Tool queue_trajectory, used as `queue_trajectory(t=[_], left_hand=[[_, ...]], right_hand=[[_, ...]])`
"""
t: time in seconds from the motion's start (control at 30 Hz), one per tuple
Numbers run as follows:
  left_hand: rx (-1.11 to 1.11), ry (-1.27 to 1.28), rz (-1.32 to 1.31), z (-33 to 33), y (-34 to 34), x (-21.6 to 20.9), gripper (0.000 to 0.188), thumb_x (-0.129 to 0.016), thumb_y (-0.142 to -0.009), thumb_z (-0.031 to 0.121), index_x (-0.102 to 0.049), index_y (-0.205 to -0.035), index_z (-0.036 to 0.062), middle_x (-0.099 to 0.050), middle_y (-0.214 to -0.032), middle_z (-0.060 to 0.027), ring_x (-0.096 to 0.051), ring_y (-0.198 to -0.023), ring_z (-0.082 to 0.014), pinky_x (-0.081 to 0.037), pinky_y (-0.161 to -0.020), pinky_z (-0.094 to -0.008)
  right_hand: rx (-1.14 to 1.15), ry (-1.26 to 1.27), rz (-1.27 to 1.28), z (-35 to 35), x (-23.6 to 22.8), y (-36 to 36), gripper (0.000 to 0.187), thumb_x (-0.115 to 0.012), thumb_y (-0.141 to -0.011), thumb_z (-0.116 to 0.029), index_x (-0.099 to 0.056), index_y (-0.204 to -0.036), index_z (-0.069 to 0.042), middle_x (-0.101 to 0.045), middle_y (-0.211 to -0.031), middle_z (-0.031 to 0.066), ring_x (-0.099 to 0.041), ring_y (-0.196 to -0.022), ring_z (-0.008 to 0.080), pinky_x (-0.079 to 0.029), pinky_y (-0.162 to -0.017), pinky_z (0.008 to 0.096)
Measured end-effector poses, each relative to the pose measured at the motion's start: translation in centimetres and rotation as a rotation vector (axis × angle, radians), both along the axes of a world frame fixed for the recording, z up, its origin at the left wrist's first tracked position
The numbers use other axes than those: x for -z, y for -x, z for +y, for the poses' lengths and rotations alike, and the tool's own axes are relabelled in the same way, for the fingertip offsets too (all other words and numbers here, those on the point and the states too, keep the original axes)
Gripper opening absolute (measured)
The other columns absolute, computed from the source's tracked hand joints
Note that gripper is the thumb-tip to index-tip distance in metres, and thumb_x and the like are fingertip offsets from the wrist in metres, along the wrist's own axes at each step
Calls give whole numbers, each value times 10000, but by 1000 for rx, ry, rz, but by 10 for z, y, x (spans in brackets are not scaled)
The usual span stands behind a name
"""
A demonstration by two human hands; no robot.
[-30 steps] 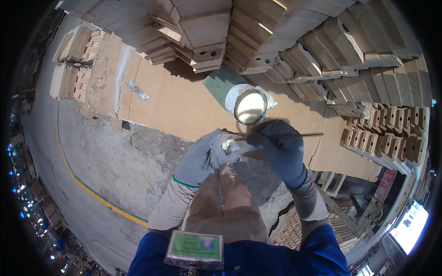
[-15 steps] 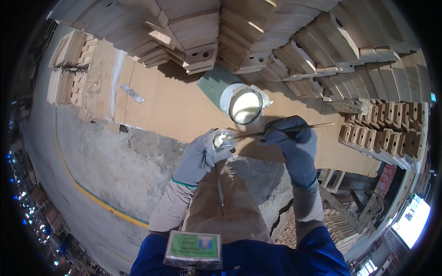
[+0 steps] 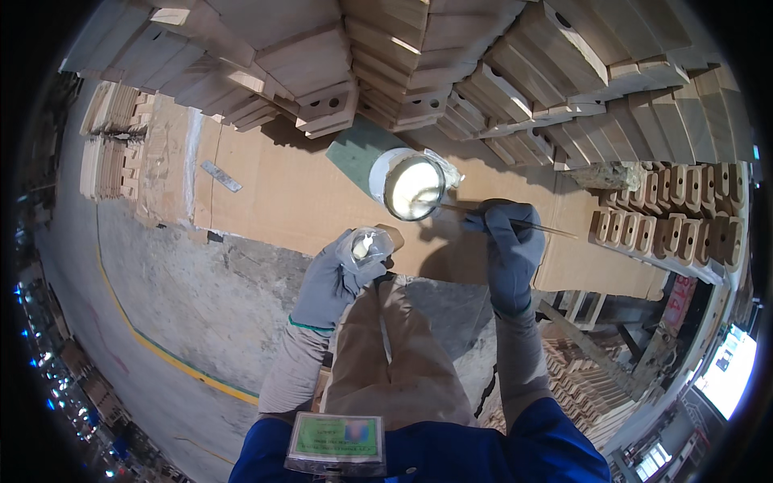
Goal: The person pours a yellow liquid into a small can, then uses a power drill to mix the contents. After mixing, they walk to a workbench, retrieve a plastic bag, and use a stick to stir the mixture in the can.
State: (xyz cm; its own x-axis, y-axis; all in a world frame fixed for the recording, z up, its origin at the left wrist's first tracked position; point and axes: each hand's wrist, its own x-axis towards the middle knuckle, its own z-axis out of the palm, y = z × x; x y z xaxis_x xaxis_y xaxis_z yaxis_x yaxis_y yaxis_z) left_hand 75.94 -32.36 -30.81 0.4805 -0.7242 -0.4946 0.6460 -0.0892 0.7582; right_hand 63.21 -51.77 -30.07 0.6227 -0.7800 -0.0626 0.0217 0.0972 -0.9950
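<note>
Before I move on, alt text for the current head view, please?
A gloved right hand holds a thin stick with its tip at an open pot of pale material; the gloved left hand holds clear plastic with something white inside. Stacked wooden parts rise beyond the pot.

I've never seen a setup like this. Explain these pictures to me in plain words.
There is no machine here: a person works with two gloved hands, seen from above by a wide fisheye camera worn on their head, so straight edges bend near the rim. The left hand holds clear plastic with something whitish in it. The right hand holds a thin stick, its far end at the open container of pale, creamy material. On the cardboard also lies a flat strip. Stacked wooden boards rise beyond, and slotted wooden pieces sit to the right.
</note>
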Motion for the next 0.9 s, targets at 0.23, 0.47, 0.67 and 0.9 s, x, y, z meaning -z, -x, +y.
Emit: queue_trajectory(t=[0.23, 0.47, 0.67, 0.9], left_hand=[[-102, 82, 155, 1, -2, -4, 360, -567, -856, -24, -464, -1199, -66, -578, -1069, -133, -615, -933, -198, -518, -805, -267], [-87, 64, 55, 1, 0, -2, 362, -537, -873, -21, -442, -1218, -78, -562, -1098, -162, -612, -958, -233, -529, -811, -289], [-203, 138, 351, 4, -4, -3, 345, -550, -870, -16, -463, -1199, -72, -574, -1081, -138, -607, -969, -211, -521, -829, -283], [-132, 42, 183, 2, -2, 3, 282, -501, -909, 60, -498, -1166, -56, -587, -1078, -142, -622, -944, -217, -516, -817, -283]], right_hand=[[98, -457, -282, 8, 7, -3, 42, -528, -875, -13, -548, -883, 23, -605, -911, 108, -610, -820, 154, -489, -781, 265], [83, -401, -158, 27, 15, -1, 80, -513, -899, -35, -522, -829, 2, -600, -844, 108, -627, -795, 181, -539, -750, 304], [126, -724, -194, 16, 1, 1, 53, -508, -893, -39, -528, -854, -8, -594, -857, 91, -590, -747, 149, -507, -779, 277], [101, -621, -154, 3, -4, -13, 88, -520, -885, -50, -551, -932, 18, -603, -859, 97, -582, -752, 147, -491, -750, 256]])
